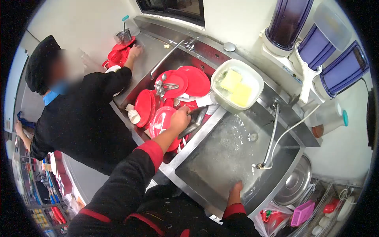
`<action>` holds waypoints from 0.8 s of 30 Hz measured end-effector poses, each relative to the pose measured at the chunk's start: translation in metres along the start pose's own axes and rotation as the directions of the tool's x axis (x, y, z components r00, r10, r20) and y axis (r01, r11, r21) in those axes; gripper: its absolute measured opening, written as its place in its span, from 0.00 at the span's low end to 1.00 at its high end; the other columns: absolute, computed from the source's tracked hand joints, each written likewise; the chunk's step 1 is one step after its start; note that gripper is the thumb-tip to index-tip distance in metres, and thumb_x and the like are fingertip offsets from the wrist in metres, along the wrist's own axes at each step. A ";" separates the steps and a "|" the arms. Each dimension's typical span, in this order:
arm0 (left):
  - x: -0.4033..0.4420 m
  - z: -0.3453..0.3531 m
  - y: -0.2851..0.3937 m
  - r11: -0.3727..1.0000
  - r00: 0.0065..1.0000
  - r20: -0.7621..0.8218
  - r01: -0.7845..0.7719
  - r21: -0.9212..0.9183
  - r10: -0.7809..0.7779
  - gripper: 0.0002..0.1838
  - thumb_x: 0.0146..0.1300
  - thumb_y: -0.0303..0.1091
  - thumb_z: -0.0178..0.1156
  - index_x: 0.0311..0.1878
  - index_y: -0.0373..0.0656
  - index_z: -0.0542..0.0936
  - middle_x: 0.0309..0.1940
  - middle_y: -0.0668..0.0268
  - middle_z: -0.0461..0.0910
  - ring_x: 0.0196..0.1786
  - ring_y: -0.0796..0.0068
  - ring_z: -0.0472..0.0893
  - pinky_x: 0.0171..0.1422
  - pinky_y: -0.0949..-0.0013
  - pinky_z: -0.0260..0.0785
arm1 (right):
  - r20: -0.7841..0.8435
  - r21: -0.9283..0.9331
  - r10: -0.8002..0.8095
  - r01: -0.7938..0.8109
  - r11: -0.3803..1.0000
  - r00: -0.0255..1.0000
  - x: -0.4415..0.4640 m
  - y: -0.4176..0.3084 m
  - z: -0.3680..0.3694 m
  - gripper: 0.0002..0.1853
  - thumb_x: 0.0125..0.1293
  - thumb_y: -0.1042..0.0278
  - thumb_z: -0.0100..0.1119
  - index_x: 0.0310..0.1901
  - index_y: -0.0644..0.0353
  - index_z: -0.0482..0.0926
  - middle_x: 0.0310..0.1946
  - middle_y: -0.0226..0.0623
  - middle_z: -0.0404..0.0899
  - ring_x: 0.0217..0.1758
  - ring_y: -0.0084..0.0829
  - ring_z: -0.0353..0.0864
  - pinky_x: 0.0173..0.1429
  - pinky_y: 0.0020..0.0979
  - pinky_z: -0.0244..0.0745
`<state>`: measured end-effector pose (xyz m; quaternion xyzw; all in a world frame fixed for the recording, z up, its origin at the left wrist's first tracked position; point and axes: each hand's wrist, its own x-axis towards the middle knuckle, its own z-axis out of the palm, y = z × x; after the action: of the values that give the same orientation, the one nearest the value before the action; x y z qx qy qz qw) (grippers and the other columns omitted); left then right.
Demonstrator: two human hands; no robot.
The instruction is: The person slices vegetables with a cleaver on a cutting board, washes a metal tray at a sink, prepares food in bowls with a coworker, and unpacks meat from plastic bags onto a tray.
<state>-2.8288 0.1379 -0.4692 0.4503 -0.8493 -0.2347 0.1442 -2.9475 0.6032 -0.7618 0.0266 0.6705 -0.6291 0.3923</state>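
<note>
My left hand reaches over the left sink basin, its fingers bent round the edge of a dark, shiny dish, perhaps a pan, whose exact kind I cannot make out. Beside it lie red plates, more red plates and a cluster of spoons. My right hand dips into the right basin near its front wall; cloudy water hides its fingers. A white tub with yellow sponges in soapy water stands over the divider, beyond both hands.
A co-worker in black stands at the left, one hand on the counter near stacked red dishes. Faucets reach over the basins. Water filters hang at right, above a round metal lid and a wire rack.
</note>
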 end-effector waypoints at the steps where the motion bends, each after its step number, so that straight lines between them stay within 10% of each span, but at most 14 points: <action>1: 0.001 -0.004 0.005 1.000 1.000 0.017 0.019 -0.007 -0.019 0.07 0.57 0.27 0.57 0.39 0.40 0.77 0.39 0.48 0.80 0.45 0.44 0.81 0.49 0.46 0.72 | 0.121 0.341 0.159 -0.192 0.920 0.980 0.002 0.000 -0.005 0.14 0.70 0.59 0.53 0.52 0.56 0.77 0.50 0.43 0.79 0.59 0.44 0.77 0.66 0.47 0.71; 2: 0.002 -0.003 0.006 1.000 1.000 0.009 0.021 -0.006 -0.021 0.07 0.57 0.27 0.57 0.39 0.40 0.77 0.39 0.48 0.80 0.45 0.44 0.81 0.49 0.46 0.72 | 0.291 0.606 0.261 -0.389 0.694 0.920 0.006 -0.001 -0.007 0.13 0.70 0.59 0.53 0.47 0.56 0.79 0.47 0.41 0.80 0.58 0.44 0.77 0.66 0.48 0.72; 5: 0.003 0.008 -0.001 0.984 0.984 0.034 -0.176 0.019 0.175 0.08 0.57 0.26 0.57 0.40 0.40 0.74 0.41 0.47 0.79 0.46 0.44 0.80 0.50 0.49 0.72 | 0.409 0.577 0.384 -0.560 0.595 0.828 -0.013 -0.136 0.116 0.12 0.73 0.66 0.47 0.48 0.61 0.78 0.50 0.46 0.80 0.58 0.48 0.77 0.64 0.46 0.74; 10: -0.004 0.004 0.006 0.935 0.943 0.125 -0.324 0.146 0.308 0.10 0.60 0.31 0.57 0.45 0.42 0.73 0.43 0.49 0.80 0.48 0.45 0.81 0.54 0.49 0.74 | 0.640 0.368 0.205 -0.529 0.764 0.740 -0.048 -0.293 0.260 0.24 0.75 0.64 0.47 0.67 0.68 0.68 0.65 0.47 0.73 0.65 0.47 0.74 0.67 0.43 0.72; 13: -0.005 0.013 -0.007 0.921 0.926 0.092 -0.374 0.105 0.366 0.08 0.60 0.30 0.55 0.43 0.42 0.74 0.40 0.51 0.79 0.46 0.46 0.80 0.51 0.49 0.73 | 0.623 0.173 0.065 -0.218 0.960 0.780 -0.062 -0.336 0.308 0.28 0.74 0.59 0.51 0.70 0.63 0.65 0.70 0.47 0.68 0.66 0.41 0.73 0.66 0.44 0.69; 16: -0.014 -0.004 -0.004 0.895 0.890 -0.108 -0.445 0.005 0.443 0.09 0.60 0.29 0.55 0.44 0.43 0.74 0.41 0.52 0.80 0.47 0.46 0.80 0.51 0.49 0.73 | 0.578 0.042 0.037 -0.075 0.996 0.815 -0.072 -0.349 0.330 0.28 0.74 0.56 0.54 0.72 0.56 0.65 0.70 0.42 0.67 0.69 0.40 0.69 0.66 0.44 0.68; 24: -0.118 -0.047 -0.005 0.821 0.802 -0.284 -0.566 -0.076 0.526 0.15 0.58 0.33 0.58 0.49 0.38 0.78 0.53 0.51 0.77 0.60 0.49 0.75 0.66 0.52 0.68 | 0.437 0.314 0.278 -0.435 0.844 0.856 -0.049 -0.284 0.311 0.31 0.70 0.48 0.61 0.66 0.61 0.67 0.60 0.42 0.73 0.60 0.42 0.75 0.60 0.47 0.77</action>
<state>-2.7387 0.2207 -0.4363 0.1990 -0.8967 -0.1905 0.3465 -2.9107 0.2977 -0.4693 0.1125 0.4223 -0.6603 0.6107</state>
